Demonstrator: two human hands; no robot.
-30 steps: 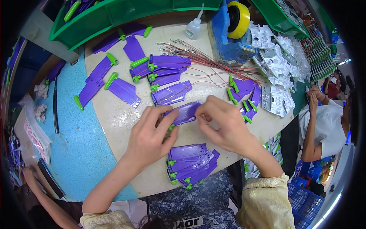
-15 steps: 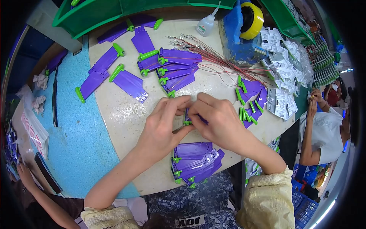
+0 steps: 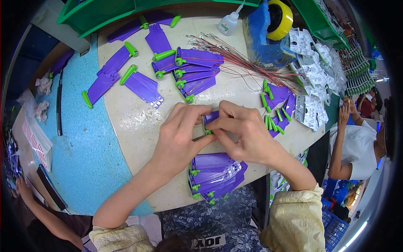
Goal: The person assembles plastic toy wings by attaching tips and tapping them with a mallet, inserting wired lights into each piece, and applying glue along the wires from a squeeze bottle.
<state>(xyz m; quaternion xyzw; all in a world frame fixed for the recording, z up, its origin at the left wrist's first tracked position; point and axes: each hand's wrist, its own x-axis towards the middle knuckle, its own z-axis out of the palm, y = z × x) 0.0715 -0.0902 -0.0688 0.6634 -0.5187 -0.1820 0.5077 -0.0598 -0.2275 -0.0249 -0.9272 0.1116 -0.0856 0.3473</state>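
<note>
Ok so your left hand [image 3: 180,136] and right hand [image 3: 245,134] are both pinched shut on the same purple plastic piece [image 3: 208,119], fingertips meeting over it near the middle of the cream worktop [image 3: 134,122]; only a bit of purple and a small green clip on it show btw your fingers, rest is hidden. Using that piece as the ref: the stack of finished purple panels [image 3: 214,174] sits just below it toward you, at the worktop edge near your lap. Above it, farther from you, there's a loose spread of purple panels w/ green handles [image 3: 193,71], and above-right a bundle of thin red wires [image 3: 247,65] fanning across. Right of it is a small pile of purple bits w/ green clips [image 3: 277,105], then white plastic parts [image 3: 310,63] beyond. Way up top right: squeeze bottle [image 3: 229,23] and a yellow tape roll [image 3: 279,19] on a blue holder. Another person in a white top [image 3: 357,147] is at the far right.
</note>
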